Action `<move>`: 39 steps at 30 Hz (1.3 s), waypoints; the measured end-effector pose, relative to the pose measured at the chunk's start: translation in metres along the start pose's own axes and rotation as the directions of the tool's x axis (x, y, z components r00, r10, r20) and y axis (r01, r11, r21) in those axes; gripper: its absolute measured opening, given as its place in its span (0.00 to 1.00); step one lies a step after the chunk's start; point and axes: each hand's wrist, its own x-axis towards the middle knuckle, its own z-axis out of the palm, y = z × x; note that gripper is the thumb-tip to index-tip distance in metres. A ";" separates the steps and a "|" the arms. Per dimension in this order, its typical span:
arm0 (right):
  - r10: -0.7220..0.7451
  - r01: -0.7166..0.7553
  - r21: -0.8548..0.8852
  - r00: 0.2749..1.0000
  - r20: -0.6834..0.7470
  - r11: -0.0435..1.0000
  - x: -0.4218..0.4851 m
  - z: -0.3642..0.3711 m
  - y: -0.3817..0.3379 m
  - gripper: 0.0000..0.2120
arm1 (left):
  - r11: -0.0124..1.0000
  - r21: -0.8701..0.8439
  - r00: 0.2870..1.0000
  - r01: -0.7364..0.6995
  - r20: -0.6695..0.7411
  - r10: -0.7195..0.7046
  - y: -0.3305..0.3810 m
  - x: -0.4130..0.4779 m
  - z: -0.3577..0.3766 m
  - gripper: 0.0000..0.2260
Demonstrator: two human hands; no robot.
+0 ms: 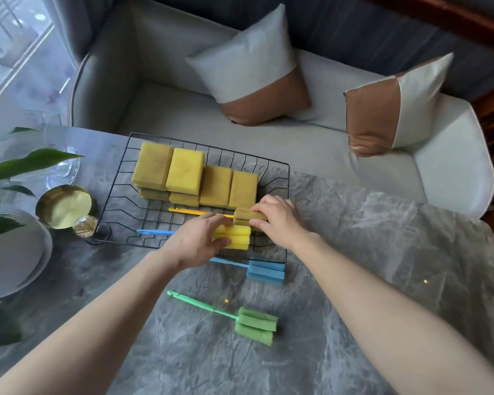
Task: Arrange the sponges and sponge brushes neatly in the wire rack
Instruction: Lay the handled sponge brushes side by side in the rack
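A black wire rack point(120, 195) sits on the grey marble table. Several yellow sponges point(184, 171) stand in a row along its far side, some stacked in two layers. My right hand point(278, 218) pinches the dull yellow sponge head point(244, 215) of a yellow-handled brush lying in the rack. My left hand point(197, 242) grips the bright yellow head point(236, 238) of a blue-handled brush just in front of it. A blue sponge brush point(265, 273) lies against the rack's near edge. A green sponge brush point(255, 325) lies on the table closer to me.
To the left of the rack are a gold bowl point(64, 206), a small glass ball point(84, 226), a white plate point(15, 252), a clear glass jug point(59, 155) and plant leaves point(26, 163). Beyond the table is a grey sofa with two cushions point(251, 72).
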 end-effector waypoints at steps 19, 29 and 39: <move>0.006 0.003 0.095 0.996 -0.092 0.995 0.003 0.003 0.004 0.10 | 0.999 -0.043 0.991 -0.022 0.128 0.027 0.021 0.030 0.011 0.15; -0.016 0.021 0.091 0.999 -0.049 0.996 0.000 -0.001 0.005 0.10 | 0.997 -0.035 0.994 0.073 0.081 -0.070 0.023 0.038 0.024 0.18; -0.136 0.141 -0.080 0.989 0.066 0.987 -0.015 -0.007 0.016 0.35 | 0.990 0.099 0.995 0.097 -0.034 -0.094 0.021 0.035 0.017 0.29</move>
